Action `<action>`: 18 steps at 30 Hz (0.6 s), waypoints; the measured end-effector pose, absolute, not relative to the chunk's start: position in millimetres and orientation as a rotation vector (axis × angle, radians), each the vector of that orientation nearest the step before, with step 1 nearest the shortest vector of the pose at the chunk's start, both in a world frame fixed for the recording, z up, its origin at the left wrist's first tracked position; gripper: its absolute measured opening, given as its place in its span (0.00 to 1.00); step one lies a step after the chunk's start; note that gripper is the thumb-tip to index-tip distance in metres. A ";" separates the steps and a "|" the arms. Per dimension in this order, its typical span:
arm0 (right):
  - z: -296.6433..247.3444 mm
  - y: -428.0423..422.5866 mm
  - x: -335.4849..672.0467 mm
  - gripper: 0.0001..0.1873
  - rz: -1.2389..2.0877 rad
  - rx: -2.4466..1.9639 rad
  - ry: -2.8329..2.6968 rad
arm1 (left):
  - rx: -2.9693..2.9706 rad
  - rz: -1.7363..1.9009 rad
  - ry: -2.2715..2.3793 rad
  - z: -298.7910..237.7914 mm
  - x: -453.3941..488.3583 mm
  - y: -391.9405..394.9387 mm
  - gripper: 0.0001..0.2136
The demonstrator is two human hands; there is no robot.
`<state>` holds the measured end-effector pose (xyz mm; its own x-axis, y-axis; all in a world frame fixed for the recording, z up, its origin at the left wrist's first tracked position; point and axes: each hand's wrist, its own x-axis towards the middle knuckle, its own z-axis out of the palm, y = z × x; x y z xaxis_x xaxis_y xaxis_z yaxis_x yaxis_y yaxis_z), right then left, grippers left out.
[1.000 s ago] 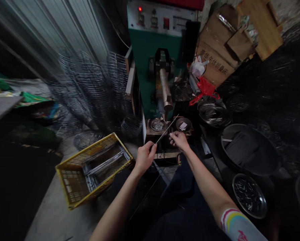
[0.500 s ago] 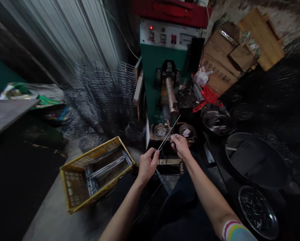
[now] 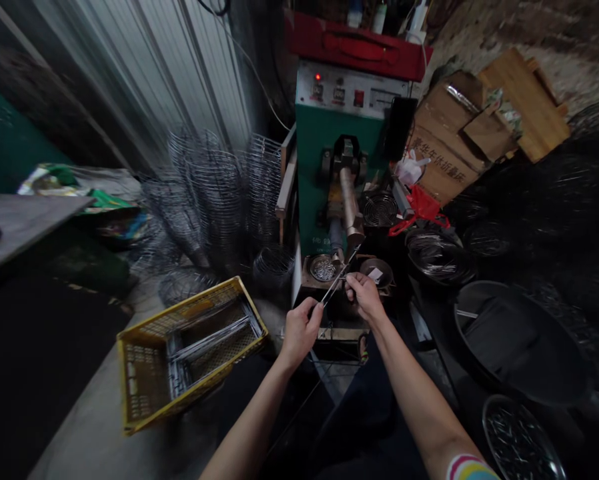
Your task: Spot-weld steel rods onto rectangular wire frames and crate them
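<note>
My left hand [image 3: 300, 329] is closed around the lower end of a thin metal rod [image 3: 340, 273] that slants up and to the right. The rod's tip lies just under the copper-coloured arm [image 3: 351, 208] of a green welding machine [image 3: 324, 160]. My right hand [image 3: 363, 295] pinches the rod a little higher up, fingers pressed together. Below the arm, on the machine's small ledge, sit a metal dish of small parts [image 3: 323, 267] and a dark dish with a white scrap [image 3: 377, 272].
A yellow plastic crate [image 3: 189, 347] holding wire frames stands on the floor to the left. Stacked wire racks [image 3: 214, 193] lean behind it. Dark round pans [image 3: 517, 340] and a pan of small metal pieces [image 3: 522, 437] lie at the right. Cardboard boxes [image 3: 449, 153] sit at the upper right.
The camera has tilted up, so the machine's red top now shows. Both hands still hold the rod, and its tip has come closer under the copper-coloured arm.
</note>
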<state>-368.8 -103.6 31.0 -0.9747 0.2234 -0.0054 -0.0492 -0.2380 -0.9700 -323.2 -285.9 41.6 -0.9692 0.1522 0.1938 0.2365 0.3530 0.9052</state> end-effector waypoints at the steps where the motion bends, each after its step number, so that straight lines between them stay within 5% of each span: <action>1: 30.9 -103.3 -369.9 0.19 2.344 -0.222 -1.810 | -0.359 -1.706 -2.522 41.9 -323.9 -285.3 0.15; 18: 32.6 -97.8 -384.9 0.18 2.366 -0.234 -1.830 | -0.379 -1.744 -2.499 40.4 -341.2 -279.6 0.14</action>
<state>-384.9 -97.8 32.6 -0.9779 0.2058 -0.0363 -0.0165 -0.2493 -0.9683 -341.2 -279.6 40.4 -0.9670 0.1608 0.1976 0.2410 0.3256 0.9143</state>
